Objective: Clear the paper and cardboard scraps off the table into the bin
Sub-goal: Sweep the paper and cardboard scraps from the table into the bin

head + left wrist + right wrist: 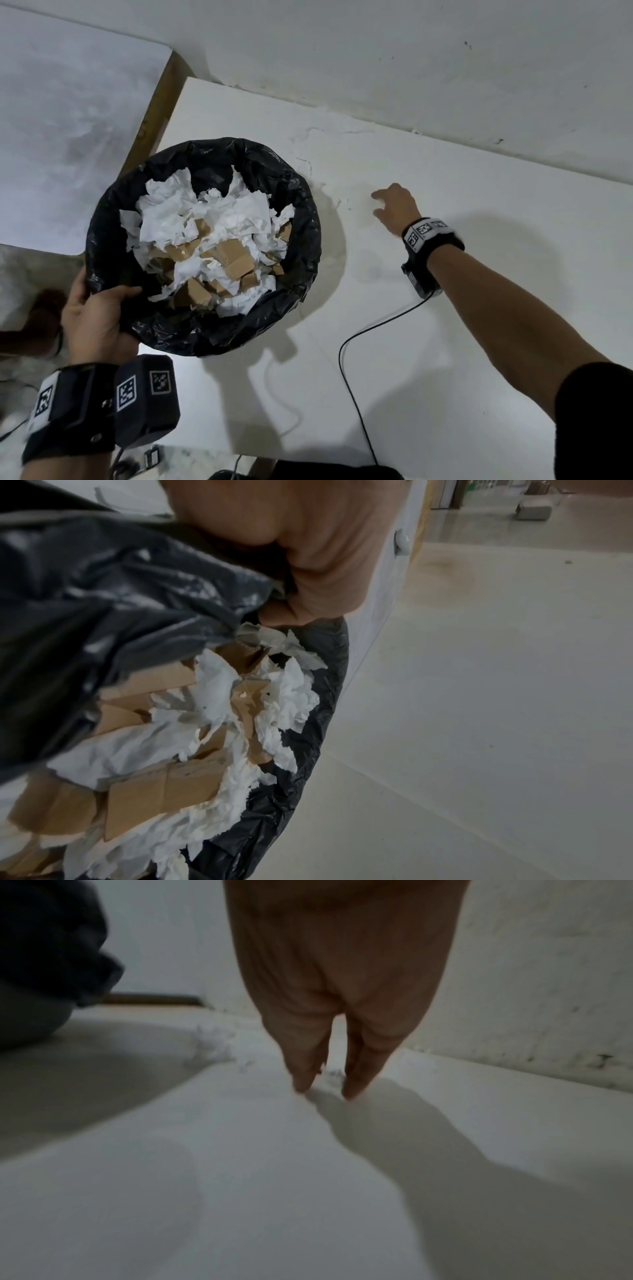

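A round bin [301,192] lined with a black bag sits at the table's left edge, filled with white paper scraps [205,212] and brown cardboard scraps [236,257]. My left hand [99,308] grips the bin's near rim, thumb over the liner; in the left wrist view the hand [308,561] curls on the black liner [120,601] above the scraps [164,791]. My right hand [394,205] reaches over the white table [445,308] right of the bin, with straight fingers [304,1074] touching the surface near tiny white paper crumbs [219,1045]. It holds nothing.
A white wall [411,68] runs along the table's far edge. A black cable [352,394] trails across the table from the right wrist. A second white surface [68,120] lies left, past a wooden edge [154,113]. Floor [496,696] shows beside the bin.
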